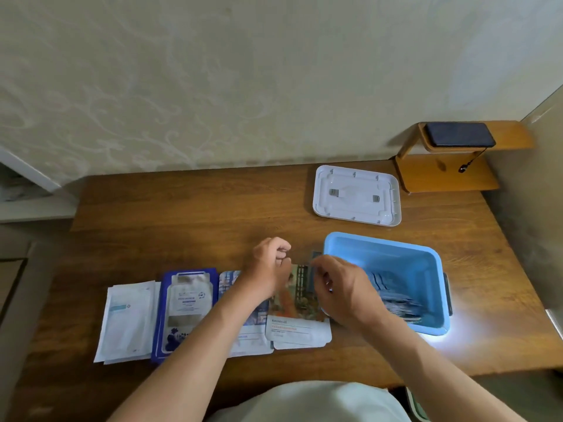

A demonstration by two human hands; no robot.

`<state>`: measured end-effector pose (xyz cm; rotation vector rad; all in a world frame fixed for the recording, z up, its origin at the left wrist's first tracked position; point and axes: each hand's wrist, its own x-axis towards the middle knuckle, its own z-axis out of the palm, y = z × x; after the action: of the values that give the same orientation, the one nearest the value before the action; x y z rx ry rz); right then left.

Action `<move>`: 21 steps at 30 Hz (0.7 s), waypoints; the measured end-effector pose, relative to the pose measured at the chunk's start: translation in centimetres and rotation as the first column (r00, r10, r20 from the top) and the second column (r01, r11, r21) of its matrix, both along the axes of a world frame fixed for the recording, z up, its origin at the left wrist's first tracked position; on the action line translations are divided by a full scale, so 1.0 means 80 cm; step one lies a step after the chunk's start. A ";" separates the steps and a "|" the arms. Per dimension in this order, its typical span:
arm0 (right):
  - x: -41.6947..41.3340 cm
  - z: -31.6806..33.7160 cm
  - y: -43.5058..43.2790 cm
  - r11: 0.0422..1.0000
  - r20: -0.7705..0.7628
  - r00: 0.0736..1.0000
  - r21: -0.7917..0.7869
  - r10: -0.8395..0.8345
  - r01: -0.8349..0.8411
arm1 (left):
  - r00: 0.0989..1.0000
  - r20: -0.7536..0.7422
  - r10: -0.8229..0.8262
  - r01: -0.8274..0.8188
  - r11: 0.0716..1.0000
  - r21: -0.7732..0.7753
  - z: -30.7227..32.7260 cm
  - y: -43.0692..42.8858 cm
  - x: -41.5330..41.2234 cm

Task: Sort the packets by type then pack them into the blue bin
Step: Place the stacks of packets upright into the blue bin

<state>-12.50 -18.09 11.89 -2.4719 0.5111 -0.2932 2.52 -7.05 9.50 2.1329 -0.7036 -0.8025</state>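
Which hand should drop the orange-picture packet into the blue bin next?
Right, probably. The right hand sits at the bin-side edge of the orange-picture packet, close beside the blue bin. The left hand is on the packet's far side and would have to cross over.

Patterned beige wall [213, 71], wooden table [182, 208], wooden shelf [441, 175]

This looks like a room in a home: pale wallpaper with a swirly pattern [182, 86], a brown wooden table [182, 208], and a small orange-brown wooden stand [441, 175]
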 end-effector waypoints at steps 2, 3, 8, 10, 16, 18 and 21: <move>0.002 -0.012 0.035 0.998 0.002 0.999 0.036 0.044 -0.044 | 0.994 -0.095 0.059 -0.052 0.996 0.071 -0.014 0.017 0.001; 0.001 -0.021 0.050 0.997 -0.022 0.998 0.051 0.064 -0.063 | 0.987 -0.137 0.079 -0.065 0.993 0.103 -0.021 0.025 -0.001; -0.012 -0.078 0.092 0.999 -0.319 0.948 -0.022 0.018 -0.027 | 0.970 -0.210 0.124 -0.067 0.963 0.262 -0.063 0.060 -0.025; -0.021 -0.103 0.097 0.997 -0.567 0.823 -0.080 -0.044 -0.002 | 0.970 -0.204 0.130 -0.065 0.953 0.296 -0.072 0.065 -0.034; -0.029 -0.117 0.113 0.978 -0.813 0.550 -0.112 -0.191 0.174 | 0.978 -0.164 0.132 -0.070 0.939 0.337 -0.076 0.059 -0.047; -0.026 -0.124 0.113 0.964 -0.816 0.532 -0.108 -0.226 0.244 | 0.978 -0.158 0.133 -0.072 0.935 0.346 -0.078 0.058 -0.048; -0.021 -0.127 0.110 0.951 -0.780 0.567 -0.110 -0.263 0.290 | 0.976 -0.169 0.138 -0.067 0.927 0.369 -0.080 0.057 -0.050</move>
<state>-14.15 -9.25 1.70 -2.3695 1.2655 0.7547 -1.46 -2.49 3.07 2.3510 -0.3567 -1.1342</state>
